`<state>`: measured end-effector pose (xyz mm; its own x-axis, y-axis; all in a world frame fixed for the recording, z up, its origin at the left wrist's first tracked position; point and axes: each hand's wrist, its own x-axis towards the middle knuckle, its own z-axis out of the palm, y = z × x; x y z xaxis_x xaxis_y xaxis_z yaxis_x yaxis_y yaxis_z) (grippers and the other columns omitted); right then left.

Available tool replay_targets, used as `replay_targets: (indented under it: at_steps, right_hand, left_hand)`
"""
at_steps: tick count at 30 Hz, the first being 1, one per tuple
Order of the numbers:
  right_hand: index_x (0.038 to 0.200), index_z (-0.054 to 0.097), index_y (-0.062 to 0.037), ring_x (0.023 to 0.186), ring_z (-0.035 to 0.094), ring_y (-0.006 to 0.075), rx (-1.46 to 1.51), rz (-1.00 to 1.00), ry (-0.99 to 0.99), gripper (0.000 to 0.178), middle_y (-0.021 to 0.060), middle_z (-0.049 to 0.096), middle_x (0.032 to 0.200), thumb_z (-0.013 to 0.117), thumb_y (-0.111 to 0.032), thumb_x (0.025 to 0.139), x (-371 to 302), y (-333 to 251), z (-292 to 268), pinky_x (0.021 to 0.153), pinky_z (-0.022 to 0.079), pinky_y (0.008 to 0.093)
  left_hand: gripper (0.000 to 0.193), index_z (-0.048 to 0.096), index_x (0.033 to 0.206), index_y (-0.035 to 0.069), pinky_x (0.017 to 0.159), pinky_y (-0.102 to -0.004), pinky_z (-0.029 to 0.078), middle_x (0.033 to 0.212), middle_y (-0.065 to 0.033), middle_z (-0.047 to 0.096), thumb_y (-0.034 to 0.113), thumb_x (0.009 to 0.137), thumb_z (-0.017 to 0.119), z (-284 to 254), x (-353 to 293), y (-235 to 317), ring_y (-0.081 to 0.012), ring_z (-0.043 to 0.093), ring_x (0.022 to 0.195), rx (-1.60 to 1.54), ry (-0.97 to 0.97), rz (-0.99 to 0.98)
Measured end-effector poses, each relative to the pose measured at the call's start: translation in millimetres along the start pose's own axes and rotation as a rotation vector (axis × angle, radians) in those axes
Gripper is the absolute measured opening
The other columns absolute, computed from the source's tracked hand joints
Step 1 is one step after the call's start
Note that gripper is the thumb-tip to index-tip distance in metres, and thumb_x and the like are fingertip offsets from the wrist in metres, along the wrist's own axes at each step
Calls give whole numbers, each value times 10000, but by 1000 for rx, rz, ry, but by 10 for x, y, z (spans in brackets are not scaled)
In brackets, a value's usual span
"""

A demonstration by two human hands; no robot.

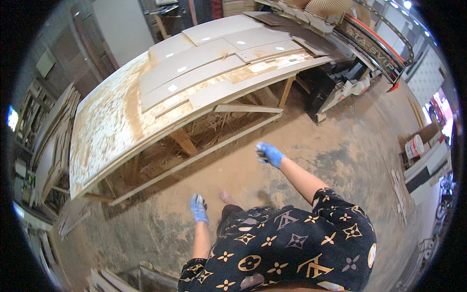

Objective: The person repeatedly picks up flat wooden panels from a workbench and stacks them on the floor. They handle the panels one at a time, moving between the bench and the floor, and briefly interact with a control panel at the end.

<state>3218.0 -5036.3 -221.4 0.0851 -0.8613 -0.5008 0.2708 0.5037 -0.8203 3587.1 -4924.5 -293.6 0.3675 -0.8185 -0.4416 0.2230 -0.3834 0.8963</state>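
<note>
My left hand point(199, 208), in a blue glove, hangs over the floor in front of me with nothing in it. Its fingers are loosely bent and a little apart. Farther forward and to the right, my right hand point(269, 154) wears a blue glove too. It is held out over the dusty floor, empty, fingers slightly curled. Both hands are apart from the long work table point(104, 124), which is nearest to them. Cut grey panels point(170, 68) with small white labels lie on that table, and brown sawdust is strewn around them.
A large cutting machine point(367, 46) stands at the table's far right end. Wooden bracing point(204, 155) and scraps show beneath the tabletop. Boards point(56, 136) lean at the left. A white bucket point(414, 147) and loose strips point(399, 194) are at the right.
</note>
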Motion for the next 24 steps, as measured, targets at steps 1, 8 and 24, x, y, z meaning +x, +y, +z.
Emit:
replay_targets:
  at_steps: [1,8,24]
  right_hand:
    - [967,547,-237,774,566,122,92,-10,-36,179,-70,598,881,594,-344,832,244,-242,-12,654,467,322]
    - [990,541,-238,736,578,144,424,-106,177,208,-34,613,867,635,-290,812,1598,-1607,-2,627,519,379]
    - [1025,569,-54,708,572,266,512,-122,539,321,101,587,1001,657,-272,806,5356,-3318,-943,612,476,457]
  left_hand:
    - [402,476,1238,153,653,-265,454,1031,21,537,265,865,581,128,187,148,-104,519,857,-5,-40,26]
    - [408,520,1215,139,726,-288,451,1094,-23,563,300,850,611,1032,1555,1352,-116,537,923,120,-207,-9]
    - [454,466,1207,43,560,-245,435,917,-49,575,242,834,630,3421,3005,2397,-126,544,714,-132,-226,16]
